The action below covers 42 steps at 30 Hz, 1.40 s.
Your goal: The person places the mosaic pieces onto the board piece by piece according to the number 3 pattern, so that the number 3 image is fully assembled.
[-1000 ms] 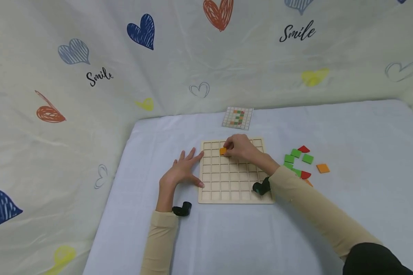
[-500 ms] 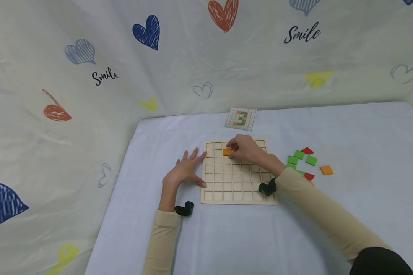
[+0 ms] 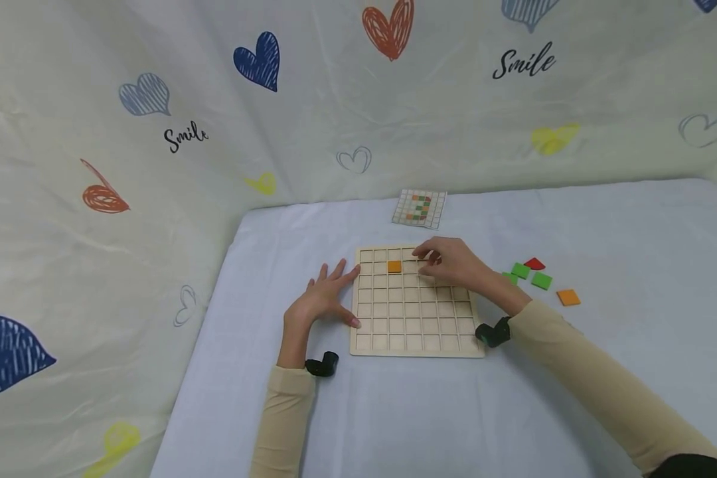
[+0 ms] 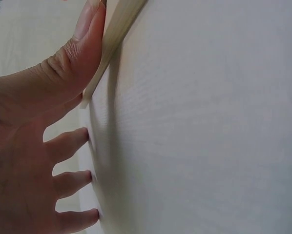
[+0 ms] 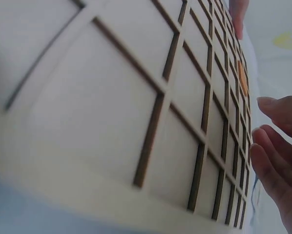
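A wooden grid board (image 3: 394,325) lies on the white table, with one orange square tile (image 3: 394,266) in a cell near its top. My left hand (image 3: 319,299) has its fingers spread, thumb and index fingertip touching the board's left edge; in the left wrist view the thumb (image 4: 82,44) rests at the board's side (image 4: 114,39). My right hand (image 3: 454,261) is over the upper right of the board, fingers loosely bent and apart, holding nothing. The right wrist view shows that hand (image 5: 278,156) beside the grid (image 5: 185,97), near the orange tile (image 5: 242,78).
Right of the board lie several green tiles (image 3: 541,281), a red piece (image 3: 534,264) and an orange tile (image 3: 569,297); my right forearm hides part of that area. Behind the board lies a card with a coloured grid pattern (image 3: 419,208). A printed curtain (image 3: 299,99) stands behind the table.
My right hand has let go of the orange tile and moved right, leaving it in its cell. My left hand keeps its place at the board's edge. The head view has shifted slightly.
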Tool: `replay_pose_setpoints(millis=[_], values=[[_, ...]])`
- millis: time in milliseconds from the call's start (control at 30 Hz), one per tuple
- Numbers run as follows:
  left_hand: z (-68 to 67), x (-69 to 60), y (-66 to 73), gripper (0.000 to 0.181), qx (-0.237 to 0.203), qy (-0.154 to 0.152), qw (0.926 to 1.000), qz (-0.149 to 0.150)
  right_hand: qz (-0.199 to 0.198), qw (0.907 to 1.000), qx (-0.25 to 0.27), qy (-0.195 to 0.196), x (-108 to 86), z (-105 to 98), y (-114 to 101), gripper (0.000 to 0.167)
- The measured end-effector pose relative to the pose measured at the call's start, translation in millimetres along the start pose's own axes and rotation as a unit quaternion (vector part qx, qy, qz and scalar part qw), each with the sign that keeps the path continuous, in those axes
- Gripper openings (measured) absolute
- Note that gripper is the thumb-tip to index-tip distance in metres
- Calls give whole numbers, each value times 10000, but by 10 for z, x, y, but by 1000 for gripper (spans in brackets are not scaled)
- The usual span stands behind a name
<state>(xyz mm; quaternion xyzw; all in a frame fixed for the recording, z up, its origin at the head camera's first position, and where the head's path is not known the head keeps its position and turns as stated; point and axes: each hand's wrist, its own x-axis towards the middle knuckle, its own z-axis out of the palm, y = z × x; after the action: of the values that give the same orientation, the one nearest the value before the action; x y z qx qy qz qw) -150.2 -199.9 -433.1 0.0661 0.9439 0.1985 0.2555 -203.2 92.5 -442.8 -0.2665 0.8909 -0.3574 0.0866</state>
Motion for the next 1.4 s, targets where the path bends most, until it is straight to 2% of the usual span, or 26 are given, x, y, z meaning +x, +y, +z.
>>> replay_pose_setpoints(millis=[267, 533, 700, 1200, 1400], values=[[10, -5, 12, 120, 8, 5, 10000, 26, 483, 9987, -134, 13, -147, -85, 88, 34], [-6, -32, 2, 121, -36, 26, 10000, 52, 514, 9984, -191, 131, -278, -176, 189, 32], [-11, -36, -4, 121, -92, 20, 9999, 62, 333, 9987, -270, 271, -404, -265, 265, 30], [2, -30, 12, 120, -133, 21, 9999, 48, 767, 9959, -368, 318, -783, -510, 460, 29], [-2, -38, 17, 121, -95, 63, 9999, 54, 918, 9935, -564, 378, -873, -595, 554, 29]])
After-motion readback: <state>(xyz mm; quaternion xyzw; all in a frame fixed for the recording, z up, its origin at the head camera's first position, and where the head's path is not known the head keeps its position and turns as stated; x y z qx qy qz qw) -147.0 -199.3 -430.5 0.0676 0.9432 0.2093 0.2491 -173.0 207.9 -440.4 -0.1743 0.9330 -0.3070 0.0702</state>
